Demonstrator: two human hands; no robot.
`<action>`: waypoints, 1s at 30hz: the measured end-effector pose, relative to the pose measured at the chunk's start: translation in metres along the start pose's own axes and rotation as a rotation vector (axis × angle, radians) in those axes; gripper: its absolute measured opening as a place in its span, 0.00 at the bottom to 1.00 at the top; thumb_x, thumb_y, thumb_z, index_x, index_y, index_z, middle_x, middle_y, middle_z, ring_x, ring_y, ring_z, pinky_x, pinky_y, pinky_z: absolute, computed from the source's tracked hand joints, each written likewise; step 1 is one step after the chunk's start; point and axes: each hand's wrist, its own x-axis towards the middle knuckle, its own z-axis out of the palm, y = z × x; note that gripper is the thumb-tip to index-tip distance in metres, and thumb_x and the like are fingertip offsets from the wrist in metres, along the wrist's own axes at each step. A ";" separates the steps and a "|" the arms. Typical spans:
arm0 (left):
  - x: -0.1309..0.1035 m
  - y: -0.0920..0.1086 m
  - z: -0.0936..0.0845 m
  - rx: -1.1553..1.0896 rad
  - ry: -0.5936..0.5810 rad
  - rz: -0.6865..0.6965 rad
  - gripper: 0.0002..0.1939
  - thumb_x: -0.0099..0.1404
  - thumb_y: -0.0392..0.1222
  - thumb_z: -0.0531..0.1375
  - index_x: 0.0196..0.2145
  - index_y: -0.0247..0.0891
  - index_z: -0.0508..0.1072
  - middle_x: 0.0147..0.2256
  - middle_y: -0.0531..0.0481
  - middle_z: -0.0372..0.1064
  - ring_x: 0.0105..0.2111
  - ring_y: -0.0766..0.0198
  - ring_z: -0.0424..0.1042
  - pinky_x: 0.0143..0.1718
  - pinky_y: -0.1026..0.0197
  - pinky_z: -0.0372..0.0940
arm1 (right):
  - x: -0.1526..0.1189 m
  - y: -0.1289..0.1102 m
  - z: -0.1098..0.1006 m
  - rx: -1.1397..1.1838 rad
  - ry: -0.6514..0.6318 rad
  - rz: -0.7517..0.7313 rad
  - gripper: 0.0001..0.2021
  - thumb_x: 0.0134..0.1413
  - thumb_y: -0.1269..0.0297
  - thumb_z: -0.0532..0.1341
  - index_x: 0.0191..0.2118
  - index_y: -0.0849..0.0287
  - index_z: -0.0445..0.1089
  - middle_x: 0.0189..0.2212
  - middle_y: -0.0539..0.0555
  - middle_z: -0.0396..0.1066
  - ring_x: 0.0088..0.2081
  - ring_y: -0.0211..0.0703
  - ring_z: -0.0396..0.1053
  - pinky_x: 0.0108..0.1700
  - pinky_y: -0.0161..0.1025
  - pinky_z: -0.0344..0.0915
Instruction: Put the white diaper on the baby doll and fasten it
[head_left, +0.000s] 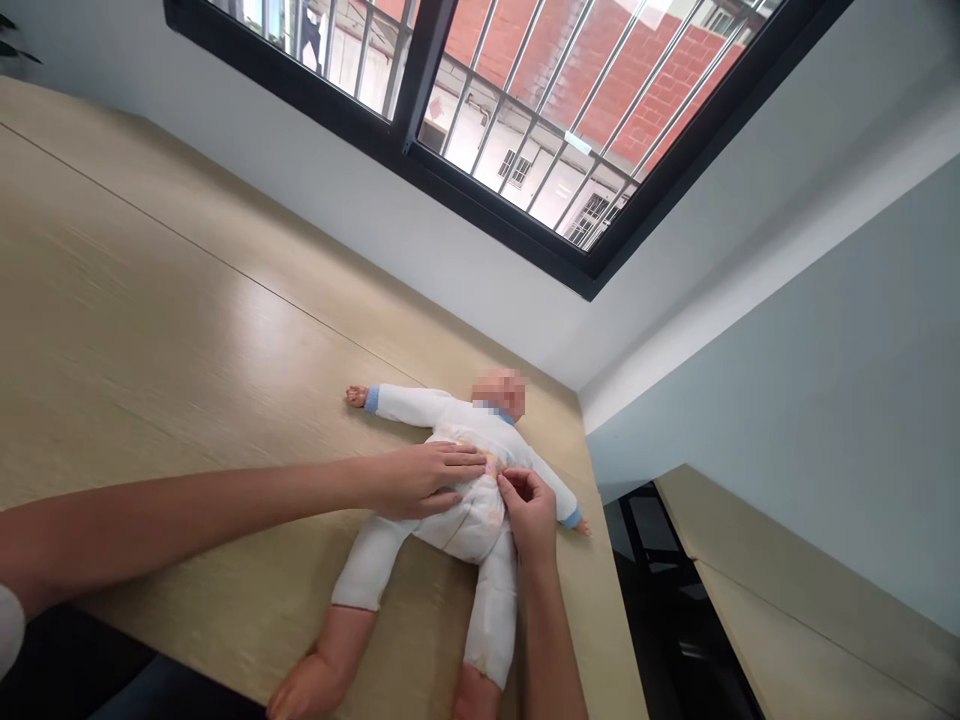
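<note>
A baby doll (491,590) lies on its back on the wooden table, arms spread and legs apart, in white clothes with blue cuffs. Around its hips sits a white diaper (465,530) with a coloured print at the waist. My left hand (427,477) rests flat across the diaper's front, fingers stretched out. At the waist on the right side, my right hand (531,508) is closed in a pinch on the diaper's edge. The fingertips partly hide what exactly is gripped there. The doll's head is blurred, and its feet reach toward the near edge.
The light wooden table (187,380) extends to the left, with a seam along it. A wall and a dark-framed window (405,130) stand behind. Beyond a dark gap at right is another wooden tabletop (787,600).
</note>
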 end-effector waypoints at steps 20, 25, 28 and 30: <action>0.012 -0.046 -0.059 -0.226 0.115 -0.335 0.12 0.64 0.41 0.60 0.42 0.41 0.80 0.38 0.49 0.79 0.37 0.60 0.75 0.37 0.63 0.65 | 0.007 0.021 -0.008 0.156 0.176 0.093 0.20 0.48 0.46 0.66 0.33 0.60 0.73 0.22 0.51 0.72 0.22 0.40 0.66 0.25 0.37 0.64; -0.003 -0.071 -0.081 -0.271 -0.209 -0.437 0.10 0.54 0.45 0.68 0.35 0.41 0.81 0.32 0.51 0.79 0.31 0.61 0.74 0.29 0.65 0.63 | 0.011 0.029 -0.007 0.157 0.276 0.117 0.21 0.42 0.45 0.68 0.30 0.60 0.73 0.18 0.49 0.69 0.21 0.41 0.65 0.24 0.38 0.64; -0.007 -0.074 -0.080 -0.296 -0.475 -0.470 0.14 0.51 0.49 0.71 0.35 0.41 0.81 0.33 0.51 0.79 0.32 0.60 0.74 0.28 0.65 0.62 | 0.011 0.029 -0.004 0.126 0.276 0.116 0.21 0.41 0.46 0.69 0.30 0.62 0.74 0.19 0.50 0.69 0.22 0.40 0.64 0.24 0.37 0.63; -0.006 -0.071 -0.075 -0.255 -0.553 -0.460 0.13 0.52 0.50 0.71 0.31 0.39 0.79 0.30 0.52 0.78 0.30 0.62 0.72 0.25 0.66 0.59 | 0.010 0.029 -0.003 0.105 0.268 0.111 0.21 0.41 0.47 0.69 0.30 0.63 0.75 0.19 0.49 0.69 0.22 0.40 0.64 0.25 0.36 0.62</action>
